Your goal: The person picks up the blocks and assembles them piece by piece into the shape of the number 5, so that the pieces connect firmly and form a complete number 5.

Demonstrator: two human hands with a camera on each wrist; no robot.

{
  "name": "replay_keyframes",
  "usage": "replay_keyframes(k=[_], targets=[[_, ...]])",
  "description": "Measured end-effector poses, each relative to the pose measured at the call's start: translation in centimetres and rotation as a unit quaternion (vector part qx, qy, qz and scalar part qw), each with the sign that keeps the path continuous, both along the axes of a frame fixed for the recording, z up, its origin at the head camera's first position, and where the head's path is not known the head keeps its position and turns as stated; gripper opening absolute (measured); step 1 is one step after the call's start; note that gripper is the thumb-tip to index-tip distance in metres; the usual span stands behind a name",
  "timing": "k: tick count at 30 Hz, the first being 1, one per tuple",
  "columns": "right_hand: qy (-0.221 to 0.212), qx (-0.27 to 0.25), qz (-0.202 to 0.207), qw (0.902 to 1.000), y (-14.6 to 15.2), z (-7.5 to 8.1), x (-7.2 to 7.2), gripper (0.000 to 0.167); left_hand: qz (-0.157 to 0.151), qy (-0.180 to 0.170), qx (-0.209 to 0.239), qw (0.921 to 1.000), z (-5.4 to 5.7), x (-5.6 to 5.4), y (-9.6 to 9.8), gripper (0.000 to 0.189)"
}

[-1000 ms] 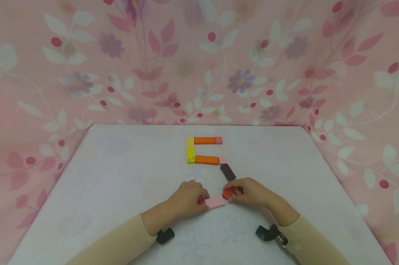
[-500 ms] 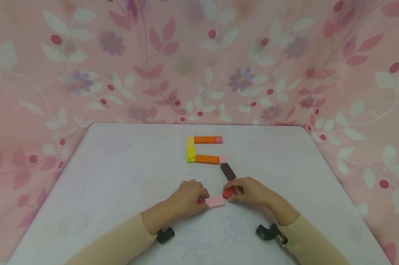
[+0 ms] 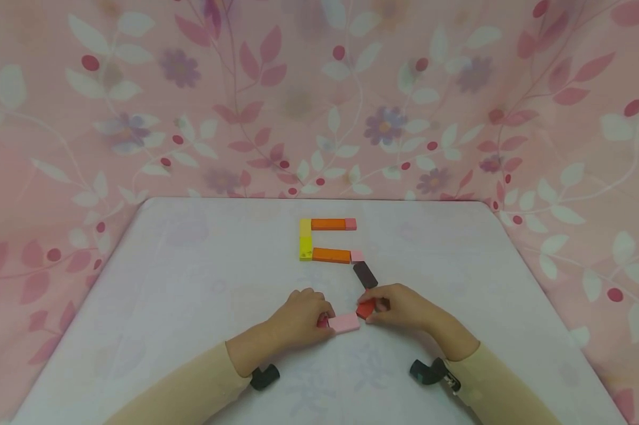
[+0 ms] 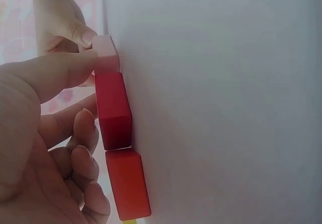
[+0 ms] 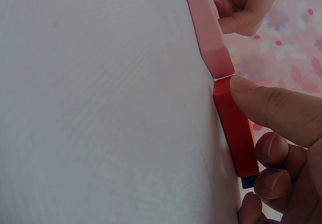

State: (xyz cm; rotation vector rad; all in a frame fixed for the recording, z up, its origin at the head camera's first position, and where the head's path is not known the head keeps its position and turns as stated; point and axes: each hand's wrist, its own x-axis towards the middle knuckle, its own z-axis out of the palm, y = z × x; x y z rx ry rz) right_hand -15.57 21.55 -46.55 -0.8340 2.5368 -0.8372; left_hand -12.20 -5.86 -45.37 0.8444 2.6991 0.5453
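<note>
My left hand (image 3: 300, 316) pinches the left end of a pink block (image 3: 344, 323) between thumb and index finger. In the left wrist view a crimson block (image 4: 113, 110) sits against it, then an orange-red block (image 4: 128, 183); the hand largely covers both in the head view. A red block (image 3: 365, 310) meets the pink block's right end at an angle, and my right hand (image 3: 404, 307) grips it, thumb on the near side. Beyond it a black block (image 3: 365, 275) slants up to a small pink block (image 3: 357, 256).
Farther back, an orange block (image 3: 331, 255) runs left to yellow blocks (image 3: 305, 239). Another orange block (image 3: 328, 224) extends right from their top to a small pink-red block (image 3: 350, 224). All lie on a white-covered table (image 3: 218, 248). A pink floral curtain (image 3: 308, 106) hangs behind it.
</note>
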Motion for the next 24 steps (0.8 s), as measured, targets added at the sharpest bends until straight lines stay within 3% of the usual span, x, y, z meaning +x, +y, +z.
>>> replay_keyframes(k=[24], targets=[[-0.001, -0.004, 0.0, 1.0, -0.06, 0.04, 0.07, 0.031, 0.003, 0.003, 0.0, 1.0, -0.13, 0.07, 0.07, 0.025]])
